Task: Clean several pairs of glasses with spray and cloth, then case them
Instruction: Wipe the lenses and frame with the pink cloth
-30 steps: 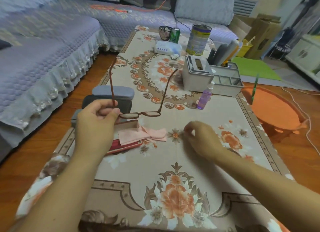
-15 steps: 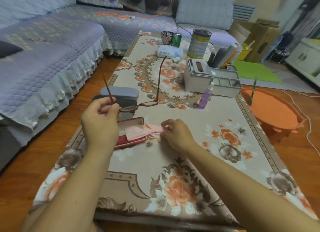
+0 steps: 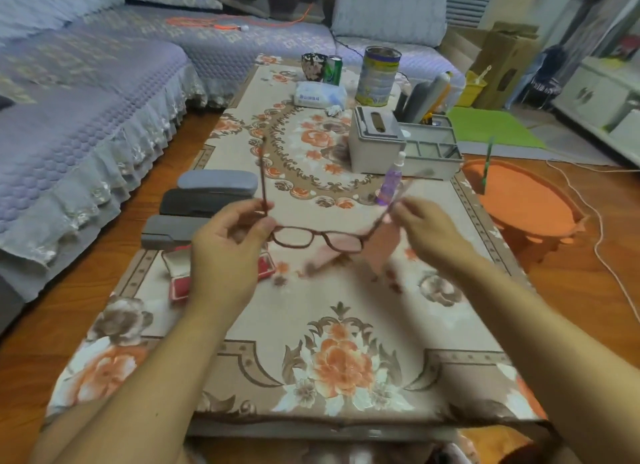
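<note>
Brown-framed glasses (image 3: pixel 320 234) hang in the air above the floral tablecloth (image 3: pixel 339 325), arms unfolded and pointing away from me. My left hand (image 3: pixel 228 249) pinches the frame at its left hinge. My right hand (image 3: pixel 426 228) is at the frame's right hinge and grips a pink cloth (image 3: pixel 379 247), which hangs blurred behind the right lens. An open red case (image 3: pixel 180 276) lies on the table, partly hidden by my left hand. The purple spray bottle (image 3: pixel 391 183) stands just beyond my right hand.
Three closed grey and dark cases (image 3: pixel 218 183) lie stacked in a row at the table's left edge. A grey tissue box (image 3: pixel 375 141), an organiser tray (image 3: pixel 433 154), a tin (image 3: pixel 379 76) and cups stand further back. An orange stool (image 3: pixel 519 200) is at the right, a sofa (image 3: pixel 86 117) at the left.
My right hand has picked the pink cloth up off the red case and brought it to the glasses. My left hand has moved the glasses right and turned the lenses towards me.
</note>
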{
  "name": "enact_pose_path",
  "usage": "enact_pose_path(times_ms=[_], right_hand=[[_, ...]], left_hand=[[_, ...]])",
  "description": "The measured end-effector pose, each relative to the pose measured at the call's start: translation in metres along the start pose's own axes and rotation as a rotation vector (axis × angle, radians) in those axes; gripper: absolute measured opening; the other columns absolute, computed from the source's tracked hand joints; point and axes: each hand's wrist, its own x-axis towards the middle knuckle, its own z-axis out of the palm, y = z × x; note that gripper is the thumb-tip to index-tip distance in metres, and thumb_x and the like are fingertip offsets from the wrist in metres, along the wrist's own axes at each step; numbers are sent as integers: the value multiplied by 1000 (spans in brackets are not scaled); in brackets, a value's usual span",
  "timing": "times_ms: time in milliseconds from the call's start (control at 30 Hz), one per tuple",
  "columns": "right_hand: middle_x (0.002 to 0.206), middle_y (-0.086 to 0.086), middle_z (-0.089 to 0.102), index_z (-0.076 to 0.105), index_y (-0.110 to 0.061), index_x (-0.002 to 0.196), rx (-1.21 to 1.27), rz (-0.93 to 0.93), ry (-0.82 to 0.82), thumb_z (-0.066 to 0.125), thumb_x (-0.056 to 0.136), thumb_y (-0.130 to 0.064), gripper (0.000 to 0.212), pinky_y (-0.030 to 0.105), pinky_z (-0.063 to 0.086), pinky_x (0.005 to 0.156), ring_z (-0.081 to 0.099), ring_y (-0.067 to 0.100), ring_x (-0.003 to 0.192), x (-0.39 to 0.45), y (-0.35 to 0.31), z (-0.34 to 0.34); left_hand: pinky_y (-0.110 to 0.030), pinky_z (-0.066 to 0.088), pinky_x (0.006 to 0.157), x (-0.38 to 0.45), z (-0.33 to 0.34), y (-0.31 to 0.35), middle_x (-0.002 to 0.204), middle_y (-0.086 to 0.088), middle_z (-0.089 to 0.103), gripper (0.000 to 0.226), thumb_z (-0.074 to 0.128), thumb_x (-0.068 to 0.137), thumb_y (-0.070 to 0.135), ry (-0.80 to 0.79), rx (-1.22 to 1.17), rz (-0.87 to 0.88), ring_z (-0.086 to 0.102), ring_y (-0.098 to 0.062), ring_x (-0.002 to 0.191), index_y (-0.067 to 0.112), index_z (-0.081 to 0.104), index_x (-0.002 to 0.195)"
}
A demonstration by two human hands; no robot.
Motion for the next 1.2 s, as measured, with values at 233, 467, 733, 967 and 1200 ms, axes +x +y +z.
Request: enact_pose_path(times_ms=[233, 467, 733, 967, 1200], right_hand=[[79, -3, 55, 58, -11, 87, -163, -85, 10, 46, 106, -24, 25, 22, 36, 56, 49, 8, 65, -41, 35, -96], [70, -12, 55, 53, -26, 74, 24, -173, -12, 46, 106, -31, 34, 24, 37, 56, 48, 4, 62, -66, 22, -97], [87, 8, 61, 58, -9, 85, -301, 160, -158, 50, 102, -28, 27, 37, 41, 69, 60, 30, 85, -34, 81, -30], [113, 0, 66, 61, -29, 124, 101, 404, -443, 70, 94, -27, 31, 29, 52, 68, 65, 16, 87, -53, 100, -62], [92, -15, 76, 62, -34, 134, -14, -33, -158, 72, 88, 1, 59, 17, 54, 71, 70, -2, 80, -77, 67, -104]], left_hand=[[-16, 54, 82, -58, 60, 4, 90, 0, 74, 28, 73, 85, -3, -365, -6, 4, 72, -9, 88, 23, 76, 95], [-7, 51, 72, -68, 69, 2, 82, 20, 76, 32, 71, 84, -7, -356, 8, -102, 72, 3, 79, 24, 73, 92], [-16, 56, 75, -65, 56, -9, 82, 0, 78, 28, 69, 84, -9, -432, 35, -170, 75, -14, 78, 17, 75, 93], [-13, 55, 75, -67, 58, -9, 85, 8, 78, 29, 72, 84, -5, -486, 88, -189, 74, -8, 82, 22, 76, 94], [-13, 55, 74, -72, 62, -6, 87, 8, 78, 27, 72, 84, -3, -496, 77, -182, 74, -7, 84, 22, 77, 95]])
